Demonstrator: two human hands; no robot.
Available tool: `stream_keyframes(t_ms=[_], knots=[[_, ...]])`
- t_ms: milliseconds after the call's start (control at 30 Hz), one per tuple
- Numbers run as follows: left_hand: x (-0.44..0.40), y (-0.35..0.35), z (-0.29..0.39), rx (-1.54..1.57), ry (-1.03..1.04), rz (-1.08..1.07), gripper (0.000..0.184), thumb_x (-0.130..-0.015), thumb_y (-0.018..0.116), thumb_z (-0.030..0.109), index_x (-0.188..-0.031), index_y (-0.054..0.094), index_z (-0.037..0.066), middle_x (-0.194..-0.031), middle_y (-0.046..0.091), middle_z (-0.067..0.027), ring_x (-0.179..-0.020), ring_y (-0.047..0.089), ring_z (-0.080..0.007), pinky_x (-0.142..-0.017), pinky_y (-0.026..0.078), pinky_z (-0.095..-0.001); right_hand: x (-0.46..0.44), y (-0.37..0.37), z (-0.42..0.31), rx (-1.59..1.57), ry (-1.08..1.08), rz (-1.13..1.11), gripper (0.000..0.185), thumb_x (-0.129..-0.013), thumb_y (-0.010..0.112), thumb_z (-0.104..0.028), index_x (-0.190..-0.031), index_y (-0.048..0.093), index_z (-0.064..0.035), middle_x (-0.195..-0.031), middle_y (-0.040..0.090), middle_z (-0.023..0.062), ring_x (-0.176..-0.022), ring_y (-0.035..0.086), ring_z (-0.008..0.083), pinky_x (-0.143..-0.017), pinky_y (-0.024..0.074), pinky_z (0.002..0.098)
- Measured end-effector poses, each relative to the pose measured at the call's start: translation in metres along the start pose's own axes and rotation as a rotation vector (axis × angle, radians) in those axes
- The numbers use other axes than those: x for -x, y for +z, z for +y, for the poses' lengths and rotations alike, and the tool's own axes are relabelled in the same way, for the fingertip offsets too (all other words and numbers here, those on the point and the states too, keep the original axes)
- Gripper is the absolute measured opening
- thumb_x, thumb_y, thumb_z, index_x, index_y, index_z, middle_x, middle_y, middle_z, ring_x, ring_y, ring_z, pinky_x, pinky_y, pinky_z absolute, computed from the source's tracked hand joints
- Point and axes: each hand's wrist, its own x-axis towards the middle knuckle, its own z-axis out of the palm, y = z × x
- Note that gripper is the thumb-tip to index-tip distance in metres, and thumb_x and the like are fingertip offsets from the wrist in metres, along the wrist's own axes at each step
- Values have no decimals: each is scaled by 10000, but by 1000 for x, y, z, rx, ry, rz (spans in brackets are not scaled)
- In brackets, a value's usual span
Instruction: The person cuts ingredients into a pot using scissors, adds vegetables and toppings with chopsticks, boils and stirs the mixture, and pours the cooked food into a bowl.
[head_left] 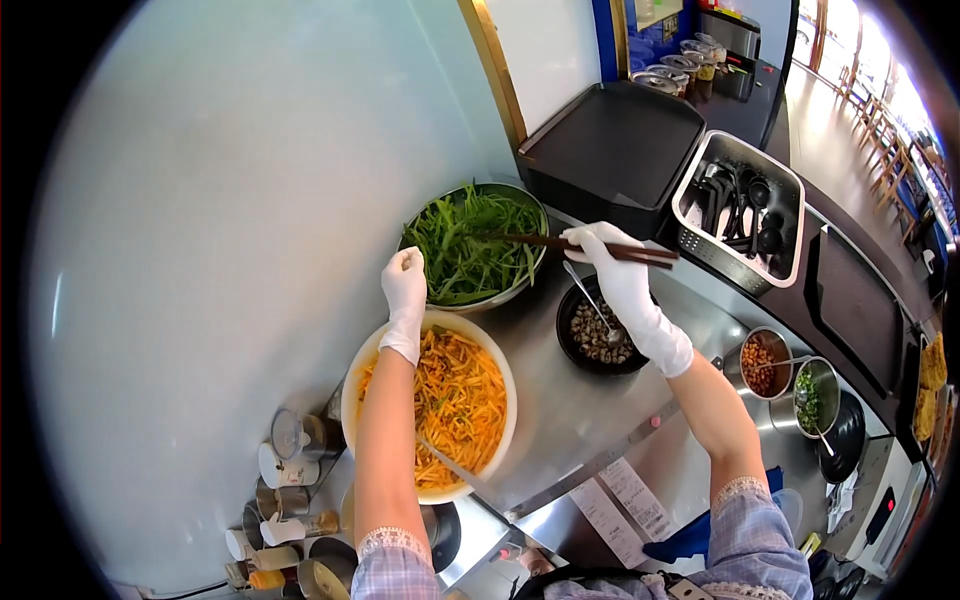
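Observation:
In a white glove, my right hand (615, 265) grips long dark chopsticks (580, 245), their tips in the leafy greens (470, 240). The greens fill a metal bowl (543, 255) against the wall. At that bowl's left edge, my gloved left hand (404, 280) has its fingers curled closed; whether they hold the rim or a few leaves is hidden. Beneath my left forearm lies a white bowl (510, 385) of shredded orange vegetables (460, 390) with a metal utensil in it. A black bowl (565, 345) of small dark pieces, holding a spoon (590, 295), sits below my right hand.
At the back are stacked black trays (620, 140) and a perforated metal bin (790, 265) of black ladles. Two metal pots, one with reddish bits (760, 365) and one with chopped greens (808, 395), stand right. Jars and cups (290, 470) line the lower left. Paper slips (620, 515) lie in front.

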Motion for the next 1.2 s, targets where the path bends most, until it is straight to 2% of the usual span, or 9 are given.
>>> stream_keyframes(t_ms=[33, 167, 267, 433, 500, 633, 867, 967, 1200], knots=[[-4, 2, 2, 53, -72, -23, 310, -845, 631, 178, -1061, 612, -44, -907, 648, -85, -800, 580, -134, -737, 456, -254, 4, -4, -1, 102, -217, -108, 77, -823, 567, 29, -789, 634, 48, -847, 652, 99, -750, 611, 143, -703, 495, 243], [-10, 19, 12, 121, -253, -27, 550, -796, 707, 197, -1204, 498, -107, -1098, 605, -162, -977, 568, -188, -870, 414, -268, 24, -12, -18, 270, -293, -245, 51, -809, 601, 38, -796, 644, 15, -893, 659, 115, -782, 619, 177, -726, 502, 278], [-18, 25, 3, 191, -311, -75, 492, -791, 709, 186, -1163, 543, -91, -1069, 621, -129, -946, 568, -177, -868, 408, -271, 30, -16, -29, 374, -330, -336, 60, -793, 622, 32, -824, 654, -8, -919, 662, 116, -776, 619, 195, -742, 499, 279], [-21, 22, 2, 181, -360, -162, 246, -802, 688, 136, -1021, 656, 29, -849, 624, -14, -709, 512, -85, -649, 413, -232, 30, -22, -44, 331, -260, -404, 91, -773, 622, 29, -852, 658, -1, -959, 663, 133, -851, 628, 224, -789, 495, 300], [-24, 20, -4, 200, -287, -138, 156, -815, 671, 132, -960, 668, 74, -774, 589, 18, -612, 470, -63, -554, 379, -222, 28, -27, -52, 279, -224, -388, 110, -791, 592, 24, -880, 656, 27, -976, 661, 148, -888, 628, 230, -823, 490, 312], [-34, 10, 1, 271, -183, -47, 125, -838, 646, 157, -941, 670, 91, -764, 586, 22, -561, 468, -76, -541, 380, -225, 23, -38, -51, 298, -309, -337, 110, -808, 578, 35, -886, 654, 28, -956, 660, 155, -874, 627, 228, -811, 492, 318], [-49, -17, 54, 310, 72, 27, 138, -855, 630, 118, -973, 669, 58, -902, 634, -18, -691, 534, -74, -606, 441, -210, 17, -41, -36, 426, -294, -219, 97, -795, 609, 48, -878, 653, 22, -932, 664, 134, -853, 625, 212, -784, 487, 296], [-51, -32, 76, 332, 324, 72, 123, -853, 611, 42, -965, 658, 23, -874, 630, -29, -699, 560, -88, -629, 472, -223, 17, -42, -38, 440, -271, -202, 115, -799, 614, 37, -904, 657, 20, -937, 664, 126, -858, 624, 206, -797, 479, 288], [-36, -80, 120, 447, 366, 217, 164, -871, 591, 49, -1005, 645, -28, -905, 641, -71, -733, 597, -109, -664, 505, -237, 20, -38, -53, 353, -116, -150, 141, -857, 570, -12, -964, 658, 14, -959, 665, 86, -889, 607, 148, -839, 463, 263]])
